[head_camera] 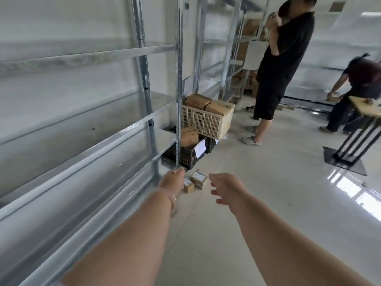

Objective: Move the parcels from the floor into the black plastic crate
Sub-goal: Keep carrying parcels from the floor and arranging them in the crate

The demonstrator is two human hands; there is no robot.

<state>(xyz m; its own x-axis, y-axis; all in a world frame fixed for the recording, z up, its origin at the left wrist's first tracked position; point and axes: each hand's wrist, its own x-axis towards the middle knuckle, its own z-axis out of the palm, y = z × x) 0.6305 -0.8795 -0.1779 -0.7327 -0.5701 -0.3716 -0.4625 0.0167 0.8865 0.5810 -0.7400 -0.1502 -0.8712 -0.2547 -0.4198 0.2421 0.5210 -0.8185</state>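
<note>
Two small cardboard parcels lie on the pale tiled floor: a larger one (199, 179) with a label on top and a smaller one (188, 186) just in front of it. Behind them stands the black plastic crate (188, 156) with a white paper on its side and brown boxes (188, 137) inside. My left hand (172, 180) reaches forward, fingers apart, just left of the small parcel and holding nothing. My right hand (225, 189) is stretched out with fingers spread, to the right of the parcels and apart from them.
Metal shelving (88, 120) runs along my left. A beige crate (207, 120) with cardboard boxes rests partly on the black crate. A person in black (282, 65) stands beyond it, another person (358, 89) bends at a wooden table (367, 106) at right.
</note>
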